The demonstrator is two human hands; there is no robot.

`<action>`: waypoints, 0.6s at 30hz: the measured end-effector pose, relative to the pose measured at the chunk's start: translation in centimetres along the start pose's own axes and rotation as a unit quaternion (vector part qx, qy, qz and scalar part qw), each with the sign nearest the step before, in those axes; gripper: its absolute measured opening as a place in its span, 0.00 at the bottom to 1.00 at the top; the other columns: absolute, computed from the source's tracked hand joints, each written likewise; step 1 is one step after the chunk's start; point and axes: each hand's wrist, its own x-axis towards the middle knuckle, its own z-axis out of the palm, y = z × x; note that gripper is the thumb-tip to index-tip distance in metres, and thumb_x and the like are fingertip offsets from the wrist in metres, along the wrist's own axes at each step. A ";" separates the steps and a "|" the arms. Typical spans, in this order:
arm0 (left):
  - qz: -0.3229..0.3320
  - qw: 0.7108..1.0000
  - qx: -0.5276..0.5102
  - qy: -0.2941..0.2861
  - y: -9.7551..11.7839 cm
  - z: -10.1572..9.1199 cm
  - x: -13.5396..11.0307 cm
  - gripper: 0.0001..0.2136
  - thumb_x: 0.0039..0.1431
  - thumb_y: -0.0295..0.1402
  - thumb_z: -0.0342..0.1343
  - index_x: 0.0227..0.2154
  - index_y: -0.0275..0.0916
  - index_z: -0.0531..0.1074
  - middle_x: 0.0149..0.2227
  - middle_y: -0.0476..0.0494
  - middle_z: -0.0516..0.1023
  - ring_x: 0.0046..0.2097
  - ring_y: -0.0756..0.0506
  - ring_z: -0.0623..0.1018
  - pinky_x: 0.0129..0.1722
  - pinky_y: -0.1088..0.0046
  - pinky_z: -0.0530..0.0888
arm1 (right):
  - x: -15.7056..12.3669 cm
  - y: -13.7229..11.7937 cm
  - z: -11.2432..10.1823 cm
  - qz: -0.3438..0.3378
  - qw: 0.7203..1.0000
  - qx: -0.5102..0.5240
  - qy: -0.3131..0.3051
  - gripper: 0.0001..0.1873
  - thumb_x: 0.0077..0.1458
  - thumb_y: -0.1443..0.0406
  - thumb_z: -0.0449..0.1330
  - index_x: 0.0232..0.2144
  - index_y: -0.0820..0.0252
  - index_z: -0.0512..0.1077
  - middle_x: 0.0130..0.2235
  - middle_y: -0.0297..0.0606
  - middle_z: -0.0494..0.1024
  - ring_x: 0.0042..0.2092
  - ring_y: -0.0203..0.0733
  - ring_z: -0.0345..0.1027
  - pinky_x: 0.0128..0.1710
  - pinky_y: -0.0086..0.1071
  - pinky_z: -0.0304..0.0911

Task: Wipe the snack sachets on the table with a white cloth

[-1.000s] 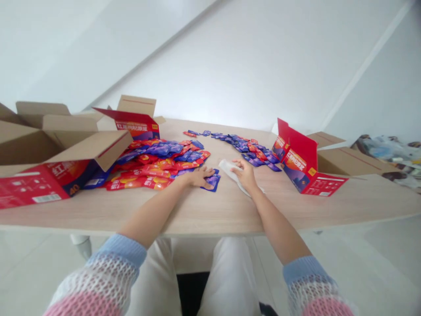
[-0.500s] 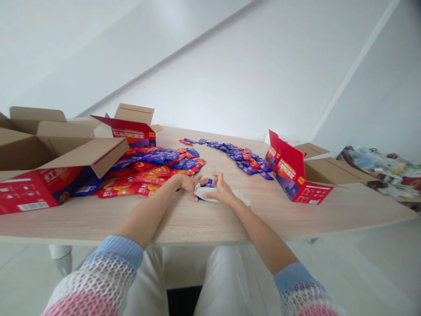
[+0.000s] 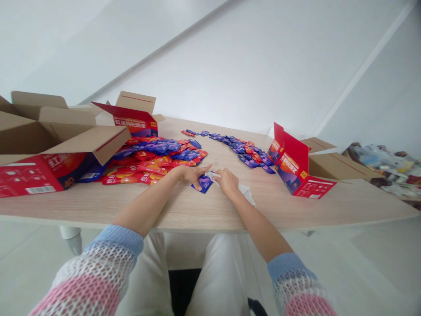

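My left hand (image 3: 192, 174) lies on the wooden table (image 3: 210, 210) with its fingers closed on a small stack of blue sachets (image 3: 202, 183). Touching that stack from the right, my right hand (image 3: 227, 181) pinches the mouth of a white plastic bag (image 3: 245, 191) that lies flat on the table. A large heap of red and blue sachets (image 3: 154, 158) lies just left of my left hand. A second, thinner scatter of blue sachets (image 3: 240, 149) lies behind my right hand.
Open cardboard cartons with red printed faces stand at the left (image 3: 49, 145) and back left (image 3: 134, 120). Another red carton (image 3: 296, 164) lies open at the right. A cluttered heap of things (image 3: 381, 164) sits at the far right. The table's front edge is near my lap.
My right hand has drawn the white bag leftward to the blue sachets under my left hand. Both hands now meet at the stack.
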 end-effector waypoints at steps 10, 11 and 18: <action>-0.057 0.994 0.081 0.052 0.0 1.2 -1.2 0.53 0.38 0.56 0.62 0.65 0.47 0.42 0.68 0.45 0.41 0.67 0.36 0.35 0.63 0.59 0.41 | 1.4 4.5 -0.4 0.064 0.997 0.011 0.030 0.14 0.57 0.58 0.57 0.45 0.47 0.76 0.41 0.43 0.73 0.41 0.46 0.68 0.36 0.33 0.58; -0.065 0.991 0.106 0.052 0.1 1.2 -1.2 0.52 0.38 0.57 0.61 0.65 0.47 0.45 0.68 0.47 0.40 0.66 0.35 0.33 0.63 0.58 0.40 | 1.4 5.2 -0.6 0.051 0.998 0.029 0.035 0.15 0.57 0.57 0.57 0.45 0.46 0.75 0.40 0.42 0.74 0.41 0.45 0.68 0.37 0.32 0.58; -0.110 0.984 0.133 0.043 0.1 1.4 -0.3 0.54 0.39 0.60 0.57 0.66 0.43 0.40 0.68 0.45 0.34 0.66 0.35 0.31 0.63 0.56 0.39 | 0.8 4.4 -1.2 -0.187 0.956 0.226 -0.013 0.17 0.56 0.55 0.57 0.46 0.51 0.75 0.37 0.35 0.73 0.39 0.39 0.67 0.41 0.30 0.59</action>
